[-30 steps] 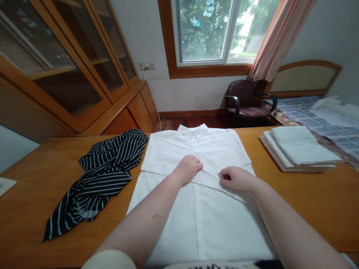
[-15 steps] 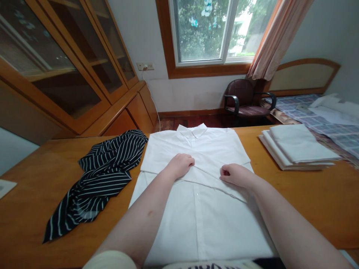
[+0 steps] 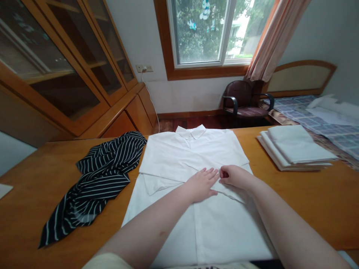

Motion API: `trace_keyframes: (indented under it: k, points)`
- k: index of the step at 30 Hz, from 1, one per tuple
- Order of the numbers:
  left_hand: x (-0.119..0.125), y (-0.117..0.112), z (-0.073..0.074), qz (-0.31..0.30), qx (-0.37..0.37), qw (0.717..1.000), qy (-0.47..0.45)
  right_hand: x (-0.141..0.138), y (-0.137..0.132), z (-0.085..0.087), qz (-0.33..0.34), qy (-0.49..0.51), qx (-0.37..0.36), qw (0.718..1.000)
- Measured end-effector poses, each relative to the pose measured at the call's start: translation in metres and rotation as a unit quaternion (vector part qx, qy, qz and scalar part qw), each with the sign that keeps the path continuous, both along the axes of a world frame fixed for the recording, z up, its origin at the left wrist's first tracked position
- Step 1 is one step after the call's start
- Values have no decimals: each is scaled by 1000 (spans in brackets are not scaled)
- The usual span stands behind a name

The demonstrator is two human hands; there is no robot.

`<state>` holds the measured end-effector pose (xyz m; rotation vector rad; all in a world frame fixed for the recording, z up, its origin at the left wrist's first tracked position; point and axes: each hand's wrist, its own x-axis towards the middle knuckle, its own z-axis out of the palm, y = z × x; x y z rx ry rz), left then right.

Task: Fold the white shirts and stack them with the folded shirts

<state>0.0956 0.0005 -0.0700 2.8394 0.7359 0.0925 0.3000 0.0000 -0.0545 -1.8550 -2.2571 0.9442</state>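
A white collared shirt [image 3: 174, 149] lies spread out with its collar at the far side and its short sleeves folded inward over the front. My left hand [image 3: 203, 185] rests flat on the overlapping sleeve cloth in the middle, fingers stretched out, holding nothing. Just right of it, my right hand [image 3: 234, 176] is closed, thumb and fingers pinching the shirt's cloth; the fold between them is mostly hidden. The two hands almost touch.
The shirt lies on a wooden table [image 3: 294, 201]. To its left is a crumpled black-and-white striped cloth [image 3: 103, 175]; to its right, a stack of folded white cloth [image 3: 297, 147]. Beyond the table stand a brown armchair [image 3: 244, 99] and a glass-doored cabinet [image 3: 73, 63].
My left hand has let go of the sleeve cloth, moved right and towards me, and opened flat beside my right hand. My right hand has stayed nearly in place.
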Motion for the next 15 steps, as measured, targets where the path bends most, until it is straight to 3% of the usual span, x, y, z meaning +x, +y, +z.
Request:
trace_keyframes:
  k: [3,7,15]
  points:
    - [-2,-4,-1,33,-62,997,35,1,0,-1,-16,0,-11,1000]
    - [-14,-2,9,97,-127,983,86,1,0,0,-40,-6,-22,999]
    - [-33,18,3,224,-144,959,101,-1,-1,3,-50,-6,-28,998]
